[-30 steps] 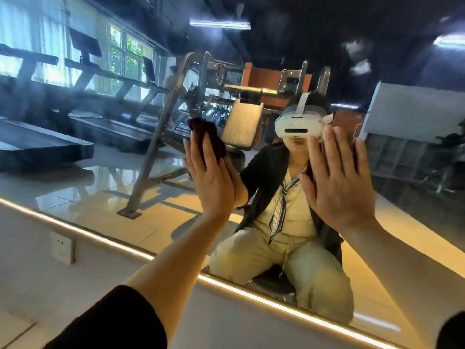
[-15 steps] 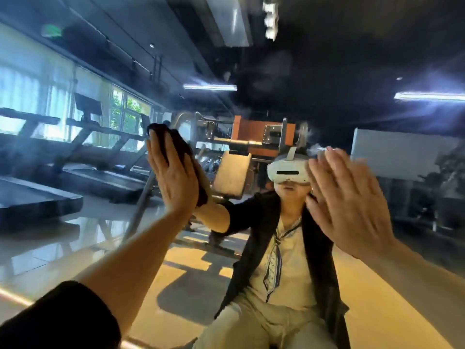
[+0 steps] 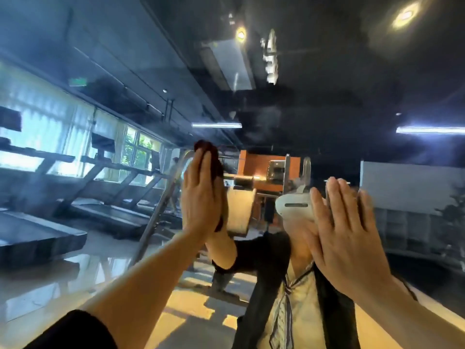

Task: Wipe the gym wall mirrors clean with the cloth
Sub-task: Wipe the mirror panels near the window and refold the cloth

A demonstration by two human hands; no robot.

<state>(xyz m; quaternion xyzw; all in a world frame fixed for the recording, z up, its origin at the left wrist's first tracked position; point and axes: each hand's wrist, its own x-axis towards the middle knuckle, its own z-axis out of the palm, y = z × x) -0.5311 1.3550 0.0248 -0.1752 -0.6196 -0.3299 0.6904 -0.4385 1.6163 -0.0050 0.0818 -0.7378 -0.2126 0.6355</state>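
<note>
Cloth flat on the mirror glass, pinned under the left palm

The dark, bunched cloth (image 3: 210,159) sits on the mirror (image 3: 100,248), pressed by the left hand (image 3: 200,195) with straight fingers, likely so it drags evenly; right of the cloth, the right hand (image 3: 344,238) lies flat and spread, seemingly bracing against the glass, holding nothing.

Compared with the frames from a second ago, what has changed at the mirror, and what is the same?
The left hand has slid the dark cloth upward on the mirror, and the view has tilted up with it, losing the mirror's lit lower edge. Nothing was taken hold of or let go. The right hand stays flat, fingers straight.
</note>
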